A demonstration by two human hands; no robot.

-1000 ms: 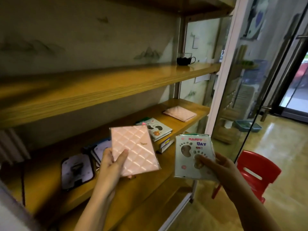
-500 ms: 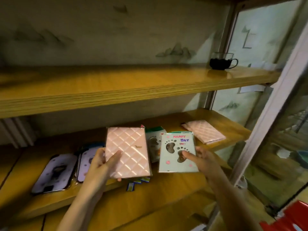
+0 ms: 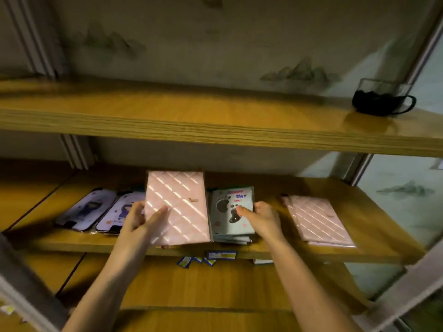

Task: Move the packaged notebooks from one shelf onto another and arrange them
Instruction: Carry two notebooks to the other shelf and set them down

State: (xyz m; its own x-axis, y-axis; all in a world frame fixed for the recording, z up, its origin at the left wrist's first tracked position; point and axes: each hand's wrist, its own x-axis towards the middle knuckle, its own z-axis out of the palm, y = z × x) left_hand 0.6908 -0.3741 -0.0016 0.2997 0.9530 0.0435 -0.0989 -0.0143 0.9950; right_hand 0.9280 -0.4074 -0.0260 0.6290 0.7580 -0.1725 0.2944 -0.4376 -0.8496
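My left hand [image 3: 141, 220] grips a pink quilted packaged notebook [image 3: 178, 207] by its left edge, holding it tilted over the middle shelf [image 3: 263, 254]. My right hand [image 3: 260, 218] holds a pale green footprint notebook [image 3: 231, 212] that rests on top of a small stack of similar ones. Another pink quilted notebook [image 3: 316, 218] lies flat further right on the same shelf. Two purple illustrated packages [image 3: 87, 209] lie side by side to the left, partly hidden behind my left hand.
The upper shelf [image 3: 215, 133] carries only a glass cup [image 3: 381, 99] with dark contents at its right end. Small blue and yellow labels [image 3: 220, 255] hang under the middle shelf's front edge. A lower shelf [image 3: 203, 283] lies beneath. A white frame post [image 3: 398, 293] stands at the right.
Both hands moved forward and down to the middle shelf. The footprint notebook went from held in the air to resting on the stack; the pink one is now closer to the shelf.
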